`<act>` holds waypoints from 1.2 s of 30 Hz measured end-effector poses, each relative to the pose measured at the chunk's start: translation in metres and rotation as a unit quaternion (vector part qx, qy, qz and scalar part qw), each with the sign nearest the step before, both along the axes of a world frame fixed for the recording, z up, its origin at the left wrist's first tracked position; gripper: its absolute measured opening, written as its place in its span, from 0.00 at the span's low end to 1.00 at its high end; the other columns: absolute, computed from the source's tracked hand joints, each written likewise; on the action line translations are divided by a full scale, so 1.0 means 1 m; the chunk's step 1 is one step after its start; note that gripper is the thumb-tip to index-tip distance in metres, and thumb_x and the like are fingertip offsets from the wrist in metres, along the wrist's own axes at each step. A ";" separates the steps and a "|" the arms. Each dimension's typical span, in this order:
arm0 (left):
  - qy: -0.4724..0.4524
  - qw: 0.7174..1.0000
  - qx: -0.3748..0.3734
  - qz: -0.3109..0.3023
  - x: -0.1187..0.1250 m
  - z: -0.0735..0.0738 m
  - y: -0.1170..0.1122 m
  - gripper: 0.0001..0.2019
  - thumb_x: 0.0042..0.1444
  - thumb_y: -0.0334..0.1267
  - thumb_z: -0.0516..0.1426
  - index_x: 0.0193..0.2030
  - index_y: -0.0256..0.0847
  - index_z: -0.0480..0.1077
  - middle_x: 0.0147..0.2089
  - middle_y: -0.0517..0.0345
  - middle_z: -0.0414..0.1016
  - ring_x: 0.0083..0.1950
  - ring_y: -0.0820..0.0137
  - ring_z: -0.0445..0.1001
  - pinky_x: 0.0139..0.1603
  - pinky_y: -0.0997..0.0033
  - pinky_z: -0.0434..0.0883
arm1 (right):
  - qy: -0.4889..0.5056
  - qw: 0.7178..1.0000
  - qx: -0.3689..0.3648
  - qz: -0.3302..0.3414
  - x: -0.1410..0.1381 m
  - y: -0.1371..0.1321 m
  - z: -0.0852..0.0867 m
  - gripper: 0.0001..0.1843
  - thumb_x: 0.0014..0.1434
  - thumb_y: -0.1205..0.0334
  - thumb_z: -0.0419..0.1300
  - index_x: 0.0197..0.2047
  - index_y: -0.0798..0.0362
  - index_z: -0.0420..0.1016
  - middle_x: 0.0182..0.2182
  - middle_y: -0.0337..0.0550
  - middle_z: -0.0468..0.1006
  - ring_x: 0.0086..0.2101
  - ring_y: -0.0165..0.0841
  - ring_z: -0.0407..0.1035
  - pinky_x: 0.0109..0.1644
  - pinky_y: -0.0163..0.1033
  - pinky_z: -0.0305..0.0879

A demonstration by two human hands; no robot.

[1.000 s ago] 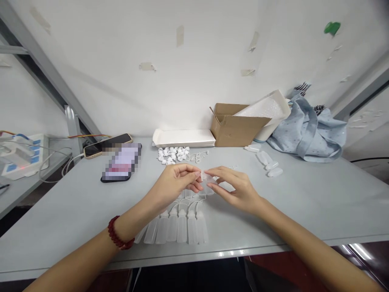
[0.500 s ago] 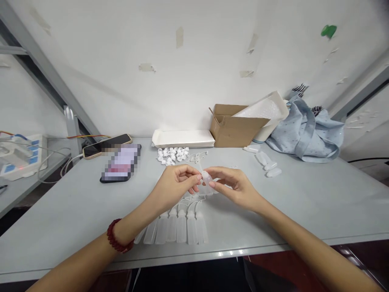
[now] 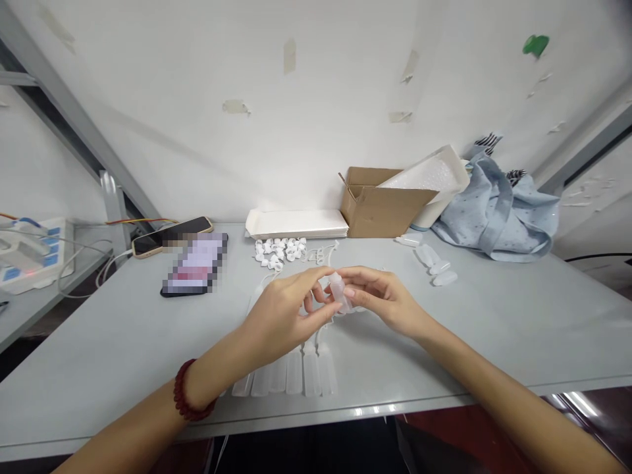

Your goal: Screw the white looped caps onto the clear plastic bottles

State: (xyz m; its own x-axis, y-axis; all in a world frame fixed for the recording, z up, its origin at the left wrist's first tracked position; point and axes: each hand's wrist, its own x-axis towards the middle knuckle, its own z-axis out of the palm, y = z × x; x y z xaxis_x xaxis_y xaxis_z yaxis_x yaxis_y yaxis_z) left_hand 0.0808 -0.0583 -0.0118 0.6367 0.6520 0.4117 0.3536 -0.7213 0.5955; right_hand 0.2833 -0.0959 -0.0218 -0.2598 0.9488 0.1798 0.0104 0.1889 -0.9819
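Observation:
Between my hands, above the table, is a small translucent white plastic bottle (image 3: 340, 293), slightly tilted with its neck up. My right hand (image 3: 388, 296) is closed on it from the right, thumb across its side. My left hand (image 3: 286, 306) curls round it from the left, thumb at its lower part and index fingertip near the neck. Nearer the table's front edge lies a row of similar bottles (image 3: 311, 375) with thin strap pieces at their necks, partly hidden by my left hand and forearm. Behind my hands are thin white strap pieces (image 3: 318, 253).
A heap of white caps (image 3: 279, 249) lies before a stack of white sheets (image 3: 301, 224). An open cardboard box (image 3: 385, 214) stands beside it. Several loose bottles (image 3: 429, 258) and a blue cloth bag (image 3: 498, 217) are right. Two phones (image 3: 195, 263) (image 3: 172, 236) lie left, near a power strip (image 3: 49, 253).
My left hand has shifted from a pinch at the bottle's neck to a wider hold, its thumb now lower on the bottle. The bottle's neck shows more plainly. My right hand has barely moved.

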 end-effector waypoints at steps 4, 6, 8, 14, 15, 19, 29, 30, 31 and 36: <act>0.043 0.997 0.069 -0.010 -0.003 -0.004 0.001 0.23 0.57 0.43 0.60 0.58 0.46 0.61 0.36 0.61 0.74 0.28 0.74 0.69 0.31 0.73 0.69 | 0.045 0.996 -0.055 0.045 0.000 0.002 0.001 0.17 0.61 0.59 0.60 0.53 0.49 0.74 0.45 0.46 0.79 0.43 0.35 0.75 0.45 0.42 0.71; 0.055 0.992 0.112 -0.011 -0.003 -0.004 0.001 0.24 0.58 0.43 0.60 0.58 0.44 0.60 0.37 0.60 0.74 0.29 0.72 0.71 0.31 0.72 0.69 | 0.057 0.994 -0.075 0.061 0.001 0.002 0.000 0.17 0.62 0.60 0.59 0.54 0.49 0.73 0.45 0.47 0.79 0.44 0.36 0.74 0.46 0.42 0.71; 0.067 0.986 0.153 -0.011 -0.003 -0.004 0.002 0.23 0.58 0.45 0.59 0.58 0.42 0.59 0.37 0.59 0.74 0.31 0.71 0.72 0.29 0.73 0.67 | 0.069 0.992 -0.083 0.072 0.001 0.003 -0.002 0.17 0.63 0.60 0.59 0.55 0.49 0.72 0.45 0.48 0.79 0.44 0.36 0.74 0.47 0.42 0.70; 0.072 0.974 0.214 0.005 -0.003 -0.006 0.002 0.25 0.59 0.47 0.58 0.58 0.40 0.57 0.35 0.59 0.72 0.30 0.70 0.72 0.26 0.73 0.66 | 0.114 0.986 -0.102 0.072 0.001 0.003 -0.004 0.16 0.62 0.61 0.59 0.53 0.48 0.73 0.44 0.46 0.80 0.44 0.36 0.76 0.47 0.42 0.70; 0.073 0.974 0.215 0.006 -0.002 -0.006 0.001 0.25 0.60 0.47 0.58 0.58 0.40 0.57 0.35 0.59 0.72 0.30 0.70 0.71 0.26 0.73 0.66 | 0.119 0.985 -0.107 0.070 0.001 0.004 -0.004 0.15 0.62 0.61 0.59 0.53 0.48 0.73 0.44 0.46 0.80 0.44 0.36 0.76 0.47 0.42 0.70; 0.075 0.975 0.210 0.008 -0.001 -0.007 0.000 0.23 0.60 0.44 0.58 0.58 0.40 0.57 0.34 0.60 0.72 0.29 0.71 0.71 0.26 0.73 0.65 | 0.122 0.984 -0.114 0.069 0.001 0.005 -0.004 0.16 0.62 0.60 0.60 0.53 0.49 0.73 0.44 0.47 0.80 0.44 0.36 0.76 0.47 0.43 0.70; 0.093 0.968 0.231 -0.008 0.002 -0.002 -0.005 0.18 0.56 0.38 0.58 0.52 0.38 0.62 0.32 0.62 0.70 0.27 0.72 0.69 0.23 0.72 0.63 | 0.070 0.991 -0.106 0.041 -0.002 0.003 -0.001 0.14 0.63 0.55 0.58 0.49 0.52 0.76 0.38 0.46 0.81 0.37 0.34 0.77 0.43 0.41 0.71; 0.097 0.967 0.237 -0.015 0.001 -0.002 -0.006 0.18 0.56 0.38 0.58 0.52 0.37 0.62 0.32 0.62 0.70 0.27 0.71 0.70 0.23 0.72 0.63 | 0.065 0.992 -0.104 0.038 -0.001 0.003 -0.001 0.14 0.63 0.55 0.58 0.47 0.53 0.77 0.36 0.46 0.81 0.36 0.34 0.77 0.42 0.40 0.72; 0.102 0.965 0.240 -0.023 0.001 -0.002 -0.006 0.18 0.56 0.37 0.58 0.52 0.37 0.63 0.32 0.61 0.71 0.28 0.70 0.70 0.24 0.71 0.63 | 0.059 0.992 -0.102 0.036 -0.001 0.003 -0.001 0.13 0.63 0.55 0.58 0.46 0.53 0.77 0.35 0.45 0.81 0.36 0.33 0.77 0.41 0.39 0.72; 0.115 0.963 0.242 -0.034 0.002 -0.002 -0.008 0.14 0.56 0.36 0.56 0.49 0.36 0.65 0.31 0.60 0.71 0.29 0.69 0.70 0.25 0.70 0.65 | 0.044 0.993 -0.096 0.044 -0.001 0.002 0.002 0.12 0.62 0.57 0.59 0.42 0.54 0.79 0.32 0.44 0.81 0.35 0.32 0.76 0.39 0.36 0.71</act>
State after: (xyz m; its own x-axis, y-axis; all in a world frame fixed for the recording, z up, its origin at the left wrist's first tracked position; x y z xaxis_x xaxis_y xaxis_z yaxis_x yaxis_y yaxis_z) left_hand 0.0823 -0.0667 -0.0134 0.7821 0.3735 0.4989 0.3785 -0.9206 0.0959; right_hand 0.2828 -0.0939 -0.0197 -0.3349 0.9419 0.0245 -0.0861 -0.0047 -0.9963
